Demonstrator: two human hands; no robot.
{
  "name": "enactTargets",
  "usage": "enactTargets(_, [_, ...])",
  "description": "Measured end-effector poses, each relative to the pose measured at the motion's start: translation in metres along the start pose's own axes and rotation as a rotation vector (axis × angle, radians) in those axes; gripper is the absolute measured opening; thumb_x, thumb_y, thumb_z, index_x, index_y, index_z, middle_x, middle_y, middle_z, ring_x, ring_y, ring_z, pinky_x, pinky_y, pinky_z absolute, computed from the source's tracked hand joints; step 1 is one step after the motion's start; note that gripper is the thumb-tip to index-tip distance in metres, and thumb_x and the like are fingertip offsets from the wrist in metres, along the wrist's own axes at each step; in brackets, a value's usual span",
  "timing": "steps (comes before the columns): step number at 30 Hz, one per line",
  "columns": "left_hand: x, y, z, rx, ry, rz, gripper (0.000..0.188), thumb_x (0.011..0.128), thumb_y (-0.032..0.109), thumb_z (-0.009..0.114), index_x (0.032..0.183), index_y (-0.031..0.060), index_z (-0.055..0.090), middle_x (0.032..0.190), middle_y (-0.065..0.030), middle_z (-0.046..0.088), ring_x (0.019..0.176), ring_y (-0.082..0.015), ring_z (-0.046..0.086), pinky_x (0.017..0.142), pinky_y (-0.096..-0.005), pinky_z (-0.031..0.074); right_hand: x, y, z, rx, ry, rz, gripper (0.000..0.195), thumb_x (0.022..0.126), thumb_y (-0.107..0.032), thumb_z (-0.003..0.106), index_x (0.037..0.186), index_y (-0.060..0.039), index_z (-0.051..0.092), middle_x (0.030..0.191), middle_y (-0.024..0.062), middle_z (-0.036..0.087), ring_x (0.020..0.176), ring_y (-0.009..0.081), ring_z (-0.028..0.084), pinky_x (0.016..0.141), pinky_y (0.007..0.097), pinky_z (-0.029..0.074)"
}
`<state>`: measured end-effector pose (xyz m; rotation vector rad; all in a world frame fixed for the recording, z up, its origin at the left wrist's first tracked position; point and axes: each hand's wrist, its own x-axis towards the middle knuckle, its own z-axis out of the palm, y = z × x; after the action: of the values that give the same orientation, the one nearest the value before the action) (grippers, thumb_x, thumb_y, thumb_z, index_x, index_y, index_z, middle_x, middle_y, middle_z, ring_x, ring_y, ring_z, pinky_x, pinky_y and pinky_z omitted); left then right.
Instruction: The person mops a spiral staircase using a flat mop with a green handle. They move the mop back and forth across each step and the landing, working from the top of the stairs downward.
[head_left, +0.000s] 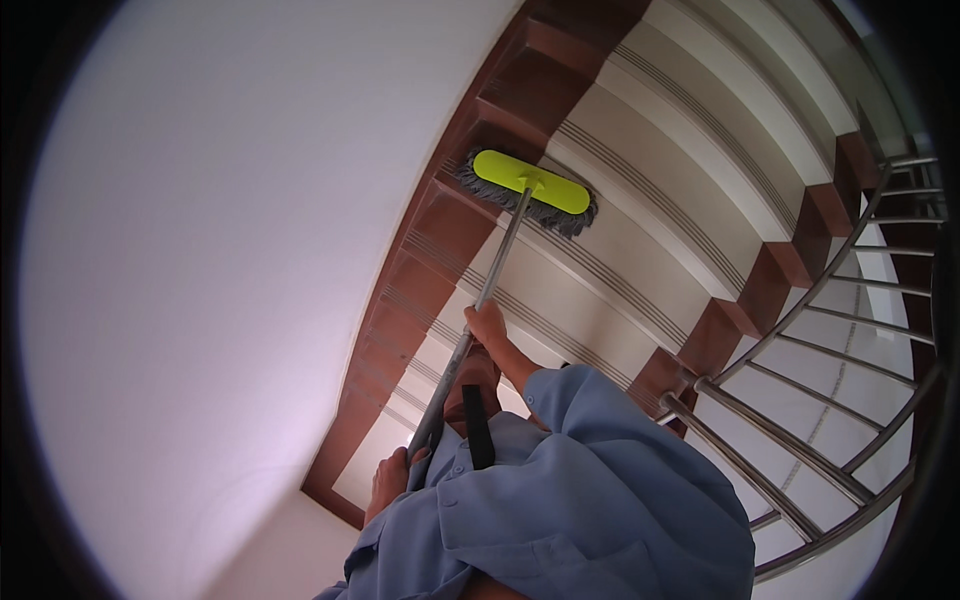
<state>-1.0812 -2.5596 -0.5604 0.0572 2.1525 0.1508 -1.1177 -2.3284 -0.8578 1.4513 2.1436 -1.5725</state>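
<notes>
Both my hands grip the grey metal pole (501, 259) of a flat mop. My right hand (489, 322) is wrapped around the pole partway down, on the mop-head side. Closer to my body, my left hand (388, 478) holds the pole's upper end beside my blue shirt; some of its fingers are hidden. At the far end is a yellow-green mop head (531, 181) with a shaggy grey fringe (566, 223). It lies across a stair, over both the dark red-brown border (457, 214) and the beige tread (600, 255).
More beige steps (660, 97) with grooved edge strips continue beyond the mop. A white wall (225, 225) borders the stairs on the left. On the right runs a curved stainless-steel railing (787, 322) with bars. Part of my leg (472, 379) shows below the pole.
</notes>
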Motion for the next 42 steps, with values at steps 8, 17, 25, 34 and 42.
enactTargets(8, [-0.074,0.065,0.111,0.004,0.163,0.239,0.049,0.092,0.050,0.055,0.087,0.0023,0.060,0.082,-0.0265,0.064,0.086,-0.0466,0.061,0.072,-0.0516,0.047,-0.046,0.169,-0.110,0.070,0.089,0.143,0.049,0.076,-0.031,0.061,0.091,0.0156,0.052,0.084,0.0342,0.062,0.083,0.0486,0.063,0.073,0.0514,0.050])
enactTargets(17, [-0.091,0.074,0.213,0.100,-0.037,0.192,0.041,0.090,0.048,0.056,0.099,0.0092,0.062,0.090,-0.0238,0.065,0.093,-0.0431,0.062,0.078,-0.0496,0.047,-0.120,0.312,-0.197,0.108,0.171,0.204,0.034,0.076,-0.028,0.061,0.068,0.0056,0.063,0.061,0.0218,0.063,0.058,0.0374,0.065,0.055,0.0470,0.050])
enactTargets(25, [-0.092,0.025,0.236,0.261,-0.213,0.004,0.039,0.088,0.046,0.058,0.111,0.0153,0.063,0.097,-0.0213,0.066,0.100,-0.0400,0.062,0.083,-0.0477,0.048,-0.132,0.297,-0.187,0.111,0.163,0.417,0.041,0.076,-0.026,0.060,0.074,0.0147,0.057,0.071,0.0280,0.064,0.070,0.0407,0.067,0.065,0.0464,0.053])
enactTargets(34, [-0.166,-0.038,0.221,0.044,0.016,-0.059,0.044,0.091,0.053,0.052,0.100,0.0116,0.064,0.094,-0.0252,0.066,0.097,-0.0466,0.060,0.080,-0.0524,0.047,-0.152,0.213,-0.077,0.064,-0.088,-0.121,0.045,0.074,-0.025,0.063,0.090,0.0162,0.059,0.086,0.0311,0.065,0.078,0.0417,0.066,0.070,0.0486,0.053])
enactTargets(42, [-0.149,-0.021,0.221,0.124,0.034,0.004,0.044,0.091,0.052,0.052,0.101,0.0110,0.064,0.094,-0.0257,0.065,0.097,-0.0469,0.059,0.080,-0.0524,0.047,-0.121,0.180,-0.081,0.116,-0.302,-0.006,0.054,0.077,-0.032,0.065,0.094,0.0180,0.054,0.083,0.0332,0.064,0.083,0.0468,0.065,0.071,0.0480,0.054])
